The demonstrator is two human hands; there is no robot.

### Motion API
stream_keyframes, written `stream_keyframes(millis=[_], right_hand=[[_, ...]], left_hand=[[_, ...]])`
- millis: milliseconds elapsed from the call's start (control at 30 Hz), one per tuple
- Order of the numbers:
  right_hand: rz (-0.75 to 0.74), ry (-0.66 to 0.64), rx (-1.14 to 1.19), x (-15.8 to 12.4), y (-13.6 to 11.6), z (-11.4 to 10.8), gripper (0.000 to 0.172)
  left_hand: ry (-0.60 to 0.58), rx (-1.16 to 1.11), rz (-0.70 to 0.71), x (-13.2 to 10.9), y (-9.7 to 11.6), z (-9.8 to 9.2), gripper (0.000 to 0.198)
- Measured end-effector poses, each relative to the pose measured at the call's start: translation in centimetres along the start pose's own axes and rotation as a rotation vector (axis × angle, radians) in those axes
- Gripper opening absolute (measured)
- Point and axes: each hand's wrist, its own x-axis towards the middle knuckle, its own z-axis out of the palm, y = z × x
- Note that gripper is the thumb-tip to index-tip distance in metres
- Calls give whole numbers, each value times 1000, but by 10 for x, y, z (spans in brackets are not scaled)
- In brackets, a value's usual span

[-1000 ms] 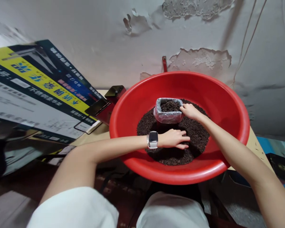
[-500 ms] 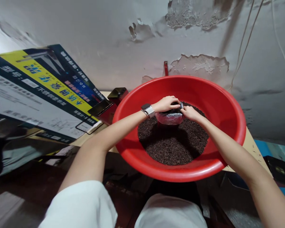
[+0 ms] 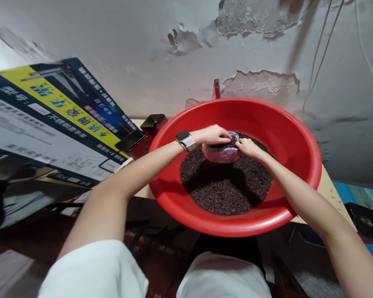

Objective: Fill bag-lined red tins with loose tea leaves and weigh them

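A wide red basin (image 3: 301, 136) holds a heap of dark brown, grain-like pieces (image 3: 226, 194). On that heap sits a small container lined with a clear plastic bag (image 3: 220, 154), filled with the same dark material. My left hand (image 3: 216, 135), with a watch on its wrist, reaches over the container's left side, fingers together and bent down at the contents; whatever is between them is hidden. At the right rim my right hand (image 3: 250, 147) pinches the plastic bag's edge.
The basin stands on a pale wooden table (image 3: 329, 196). To its left are dark red, black-topped boxes (image 3: 153, 124) and a large printed carton (image 3: 49, 120). A peeling wall (image 3: 127, 54) rises behind. A black tray-like object (image 3: 366, 221) lies at the right.
My left hand has drawn back slightly to the left and its fingers bend lower, uncovering more of the bag's far rim. The right hand stays nearly in place.
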Motion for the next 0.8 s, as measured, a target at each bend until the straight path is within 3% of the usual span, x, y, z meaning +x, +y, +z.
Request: stream_keyframes(millis=[67, 200, 300, 433, 567, 700, 800], right_hand=[[7, -1, -5, 0, 0, 0, 40], [20, -1, -8, -1, -2, -1, 40], [20, -4, -12, -1, -3, -2, 40], [15, -10, -11, -1, -2, -1, 39], [21, -5, 8, -2, -3, -1, 40], [17, -27, 23, -4, -5, -3, 40], [3, -31, 17, -5, -6, -5, 40]], left_hand=[[-39, 11, 9, 1, 2, 4, 26], [68, 49, -66, 8, -2, 4, 20], [-76, 84, -67, 14, -8, -4, 20], [-11, 56, -5, 22, -11, -9, 20], [-139, 153, -68, 28, -9, -3, 23], [81, 88, -76, 27, -1, -6, 23], [292, 63, -67, 13, 27, -3, 22]])
